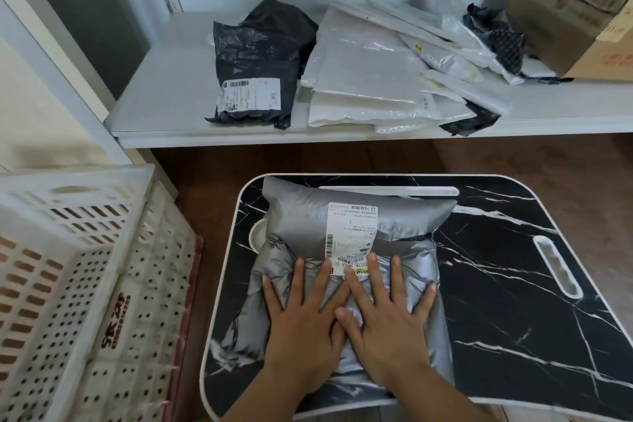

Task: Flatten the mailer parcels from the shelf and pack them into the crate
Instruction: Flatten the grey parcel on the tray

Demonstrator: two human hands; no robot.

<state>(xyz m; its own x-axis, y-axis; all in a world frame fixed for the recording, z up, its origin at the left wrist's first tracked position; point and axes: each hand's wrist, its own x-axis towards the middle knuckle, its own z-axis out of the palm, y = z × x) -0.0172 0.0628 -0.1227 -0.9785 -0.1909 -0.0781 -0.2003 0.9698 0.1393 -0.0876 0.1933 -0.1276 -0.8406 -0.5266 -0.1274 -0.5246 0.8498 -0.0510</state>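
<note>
A puffy grey mailer parcel (301, 216) with a white shipping label lies on the black marble-patterned lap table (513, 284). My left hand (301, 329) and my right hand (387, 319) lie side by side, palms down with fingers spread, and press on the parcel's near half. Its far half bulges up. The white perforated plastic crate (85, 284) stands to the left of the table. On the white shelf (164, 96) behind lie a black mailer (260, 58) with a label and several white and clear mailers (370, 79).
A cardboard box (575, 3) stands at the shelf's right end, with crumpled black wrapping (500, 34) beside it. Brown wooden floor (531, 158) shows between shelf and table. The table has a slot handle (558, 267) on its right side.
</note>
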